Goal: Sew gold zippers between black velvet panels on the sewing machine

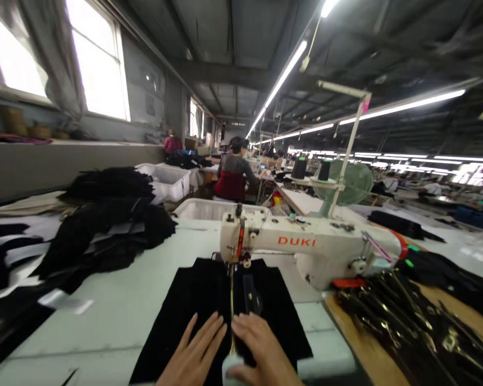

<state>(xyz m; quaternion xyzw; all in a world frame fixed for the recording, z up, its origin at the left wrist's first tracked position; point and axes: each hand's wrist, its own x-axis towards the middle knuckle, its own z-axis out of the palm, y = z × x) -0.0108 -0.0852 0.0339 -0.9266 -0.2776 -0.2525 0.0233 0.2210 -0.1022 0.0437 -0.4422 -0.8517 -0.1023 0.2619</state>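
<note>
A black fabric piece [173, 327] lies flat beneath the head of a white sewing machine [265, 238]. A gold metal zipper [232, 289] runs down its middle to the needle area. My left hand [197, 351] rests on the cloth left of the zipper, fingers stretched out. My right hand [261, 348] lies on the other side with its fingertips at the zipper's edge. Its thumb reaches over a pale object [232, 370] whose kind I cannot make out. Right of the zipper, a dark patch [249, 294] carries a small gold fitting.
Piled black fabric pieces [116, 230] cover the left of the table. Many black zippers with gold teeth [410, 316] lie at the right. White plastic bins [165, 179] stand behind. A thread stand [348, 150] rises behind the machine. A seated person [235, 169] works farther ahead.
</note>
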